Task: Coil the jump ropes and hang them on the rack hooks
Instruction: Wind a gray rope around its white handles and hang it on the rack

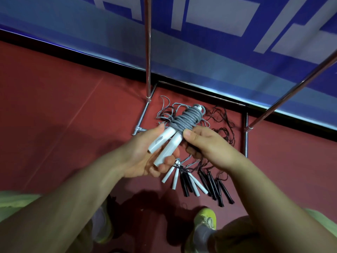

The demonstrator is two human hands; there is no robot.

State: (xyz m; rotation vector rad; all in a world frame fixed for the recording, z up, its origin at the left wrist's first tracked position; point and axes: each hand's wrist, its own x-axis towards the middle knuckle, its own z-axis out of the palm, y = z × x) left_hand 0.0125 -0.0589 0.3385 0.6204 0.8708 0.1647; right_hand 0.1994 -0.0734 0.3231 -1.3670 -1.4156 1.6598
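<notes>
Red floor (pixel 54 99) carries loose ropes (pixel 193 176) below; your left hand (pixel 145 157) clasps white handles (pixel 164 143), right hand (pixel 206 143) pinches the grey coil (pixel 186 119). Coiling looks done; next, find a rack (pixel 148 52) hook.

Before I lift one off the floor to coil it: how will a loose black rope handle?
Probably floppy: the black cords lie in tangled loops. Likely to snag the grey cords mixed in. The black handles look stiff, so grab there.

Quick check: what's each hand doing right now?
Left hand: closed on the white handles.
Right hand: closed on the coiled grey rope.
</notes>
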